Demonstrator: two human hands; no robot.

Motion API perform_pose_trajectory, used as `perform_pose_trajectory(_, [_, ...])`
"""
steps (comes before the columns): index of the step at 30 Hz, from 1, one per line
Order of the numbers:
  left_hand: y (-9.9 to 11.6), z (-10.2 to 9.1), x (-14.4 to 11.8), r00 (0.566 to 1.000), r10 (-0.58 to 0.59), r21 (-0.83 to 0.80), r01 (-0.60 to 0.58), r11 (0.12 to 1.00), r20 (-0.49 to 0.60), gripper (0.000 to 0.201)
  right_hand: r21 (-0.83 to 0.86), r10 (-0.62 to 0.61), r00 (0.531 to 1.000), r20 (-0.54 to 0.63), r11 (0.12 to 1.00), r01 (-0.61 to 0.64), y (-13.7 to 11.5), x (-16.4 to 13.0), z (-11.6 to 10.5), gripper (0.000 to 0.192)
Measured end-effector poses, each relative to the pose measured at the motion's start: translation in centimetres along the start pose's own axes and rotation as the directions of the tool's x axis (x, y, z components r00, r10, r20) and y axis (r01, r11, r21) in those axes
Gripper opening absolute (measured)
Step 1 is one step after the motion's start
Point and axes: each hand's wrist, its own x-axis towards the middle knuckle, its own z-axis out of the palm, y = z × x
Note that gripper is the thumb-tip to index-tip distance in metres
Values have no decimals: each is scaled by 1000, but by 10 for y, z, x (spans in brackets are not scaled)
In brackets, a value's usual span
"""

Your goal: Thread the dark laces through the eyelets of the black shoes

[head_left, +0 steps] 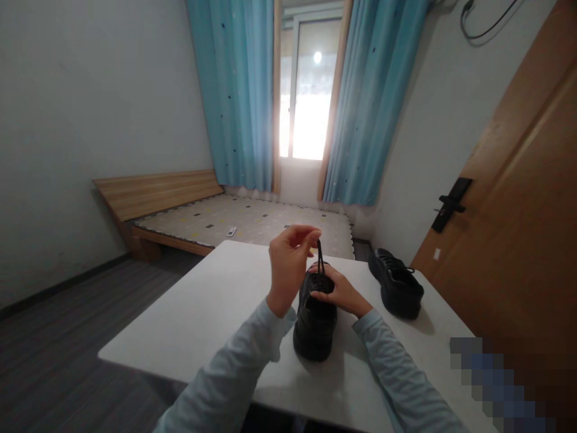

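Note:
A black lace-up shoe point(314, 328) stands on the white table point(193, 307) with its heel toward me. Above it, my left hand point(292, 258) pinches a black shoelace point(320, 258) and holds it taut, pulled upward from the shoe. My right hand point(340, 291) grips the upper part of the same shoe, thumb on the near side of the opening and fingers on the far side of the laces. Part of the shoe's front is hidden behind my hands. A second black shoe point(399, 285), laced, rests on its own to the right.
Beyond the table is a bed point(270, 216) with a patterned mattress and a small white remote-like object point(231, 231) on it. Blue curtains point(238, 96) frame a bright window point(311, 90). A brown door point(509, 198) stands on the right. A pixelated patch covers the lower right.

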Motion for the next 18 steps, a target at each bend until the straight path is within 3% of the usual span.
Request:
perform_pose_trajectory(4, [-40,13,35,997,-83,-89,83,993,6,21,187,31,1000,2,982,-31,-4,0,-10,25])
perform_pose_trajectory(9, [-99,22,49,967,-254,-122,250,961,-21,17,340,186,979,-85,929,-147,3,-2,-20,28])
perform_pose_trajectory(13, [-130,19,39,899,-419,153,400,904,125,10,298,254,959,-124,931,-209,13,-2,-22,35])
perform_pose_trajectory(16, [-139,12,31,846,-492,400,387,831,204,10,274,292,948,-125,929,-249,16,-1,-22,38])
perform_pose_trajectory(18, [-139,6,27,861,-462,535,293,792,214,20,263,318,939,-128,924,-277,14,-1,-21,39])
